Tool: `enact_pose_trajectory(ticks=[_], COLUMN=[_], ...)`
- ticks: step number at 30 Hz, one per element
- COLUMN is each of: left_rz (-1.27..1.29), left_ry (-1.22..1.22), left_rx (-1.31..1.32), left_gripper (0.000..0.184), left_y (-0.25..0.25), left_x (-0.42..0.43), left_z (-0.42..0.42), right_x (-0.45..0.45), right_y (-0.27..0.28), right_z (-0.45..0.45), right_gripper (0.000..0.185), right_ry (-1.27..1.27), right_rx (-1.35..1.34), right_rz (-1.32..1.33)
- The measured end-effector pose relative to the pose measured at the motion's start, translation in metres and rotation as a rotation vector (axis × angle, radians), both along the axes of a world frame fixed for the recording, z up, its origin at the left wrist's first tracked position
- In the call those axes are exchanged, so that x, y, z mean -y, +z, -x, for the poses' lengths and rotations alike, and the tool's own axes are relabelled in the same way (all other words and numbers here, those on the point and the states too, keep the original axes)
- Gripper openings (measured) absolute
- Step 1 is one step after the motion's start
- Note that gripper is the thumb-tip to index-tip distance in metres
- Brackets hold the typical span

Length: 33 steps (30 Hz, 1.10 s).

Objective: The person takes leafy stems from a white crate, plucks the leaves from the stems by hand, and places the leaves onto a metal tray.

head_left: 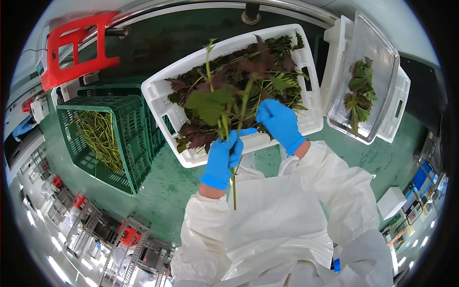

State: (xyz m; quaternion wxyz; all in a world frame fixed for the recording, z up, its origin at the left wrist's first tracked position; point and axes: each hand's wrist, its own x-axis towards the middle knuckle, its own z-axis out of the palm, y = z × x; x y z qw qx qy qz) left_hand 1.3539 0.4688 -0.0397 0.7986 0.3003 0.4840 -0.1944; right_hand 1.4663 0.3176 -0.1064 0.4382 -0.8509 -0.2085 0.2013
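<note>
My left hand, in a blue glove, is closed around a leafy perilla stem. The bare end of the stem hangs below the fist, and a broad green leaf spreads above it. My right hand, also gloved in blue, is to the right with its fingers curled together by the leaves; what is between the fingertips is hidden. Under both hands stands a white plastic tub heaped with purple and green perilla leaves and stems.
At left, a green crate holds bare cut stems. To the right, picked leaves lie in a metal tray over white tubs. A red plastic stool is at upper left, near a metal rail.
</note>
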Motion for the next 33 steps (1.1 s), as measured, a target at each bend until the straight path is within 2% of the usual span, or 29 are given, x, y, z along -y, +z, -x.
enact_pose_trajectory(ticks=[2, 6, 7, 10, 11, 13, 15, 18, 19, 25, 28, 31, 32, 33], left_rz=[-0.119, -0.125, -0.029, 0.057, 0.042, 0.043, 0.04, 0.019, 0.016, -0.087, -0.116, -0.154, -0.168, -0.137], left_ry=[-0.06, 0.008, 0.035, 0.1, 0.066, 0.039, -0.003, -0.069, -0.082, -0.111, -0.139, -0.141, -0.133, -0.101], left_rx=[-0.084, -0.123, -0.053, 0.011, 0.0, -0.004, -0.011, -0.01, -0.013, -0.065, -0.056, -0.036, -0.031, -0.031], left_gripper=[0.033, 0.033, 0.043, 0.045, 0.044, 0.044, 0.044, 0.044, 0.044, 0.042, 0.041, 0.042, 0.042, 0.042], left_y=[0.0, -0.007, -0.01, -0.01, -0.005, -0.002, 0.003, 0.011, 0.013, 0.016, 0.012, 0.009, 0.009, 0.006], left_x=[0.009, 0.002, -0.002, -0.004, -0.004, -0.002, 0.001, 0.005, 0.006, 0.006, 0.002, 0.002, 0.002, 0.002], left_z=[0.002, 0.006, 0.009, 0.012, 0.01, 0.01, 0.011, 0.008, 0.009, 0.007, 0.011, 0.015, 0.017, 0.019], right_x=[0.007, 0.031, 0.03, 0.049, 0.044, 0.027, 0.013, 0.002, 0.001, 0.012, 0.02, 0.035, 0.042, 0.046], right_y=[-0.006, -0.004, -0.007, 0.002, 0.009, 0.003, 0.008, -0.006, -0.011, -0.022, -0.026, -0.039, -0.027, -0.02], right_z=[-0.012, -0.007, -0.003, -0.031, -0.036, -0.038, -0.042, -0.047, -0.049, -0.059, -0.061, -0.083, -0.088, -0.088], right_gripper=[0.011, 0.026, 0.026, 0.023, 0.02, 0.021, 0.029, 0.027, 0.022, 0.008, 0.006, 0.009, 0.016, 0.018], right_ry=[-0.301, -0.506, -0.703, -0.672, -0.691, -0.434, -0.176, 0.059, 0.089, 0.256, 0.275, 0.201, -0.236, -0.289], right_rx=[-0.521, -0.836, -0.988, -1.304, -1.035, -0.533, -0.094, 0.339, 0.397, 0.5, 0.396, 0.411, -0.258, -0.375], right_rz=[-0.182, -0.406, -0.543, -0.735, -0.471, -0.248, -0.004, 0.243, 0.273, 0.254, 0.285, 0.038, -0.116, -0.062])
